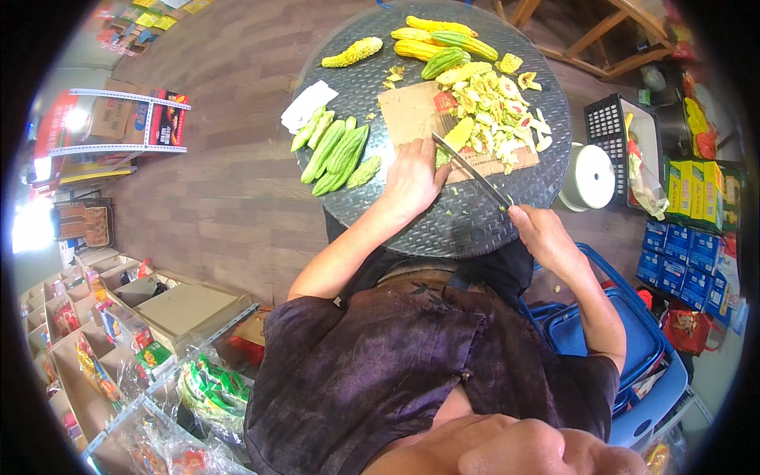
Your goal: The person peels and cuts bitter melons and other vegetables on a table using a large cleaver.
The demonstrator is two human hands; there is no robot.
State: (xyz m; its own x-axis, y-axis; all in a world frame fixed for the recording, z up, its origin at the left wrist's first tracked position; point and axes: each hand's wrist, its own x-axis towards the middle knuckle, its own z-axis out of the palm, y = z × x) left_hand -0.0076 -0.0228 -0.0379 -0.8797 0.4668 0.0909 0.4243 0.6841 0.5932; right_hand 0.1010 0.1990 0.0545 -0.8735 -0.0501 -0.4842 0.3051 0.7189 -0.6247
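My right hand (545,236) grips the handle of a long knife (475,172). Its blade runs diagonally up and left across a flattened cardboard sheet (409,113). Beside the blade tip, my left hand (417,169) holds a green bitter melon piece (442,158) against the cardboard; fingers partly cover it. Just past the blade lies a yellow-green melon piece (461,134). A heap of cut bitter melon (499,107), some with red seeds, spreads over the cardboard's right side. Whole green bitter melons (341,154) lie left of my left hand. Yellow and green ones (442,41) lie at the far side.
A round, dark woven-pattern table (475,228) under a clear top carries everything. A single yellow bitter melon (351,52) and a white cloth or tissue (309,104) lie at left. Right of the table stand a white round stool (588,177), a black crate (605,127) and a blue folding chair (605,332).
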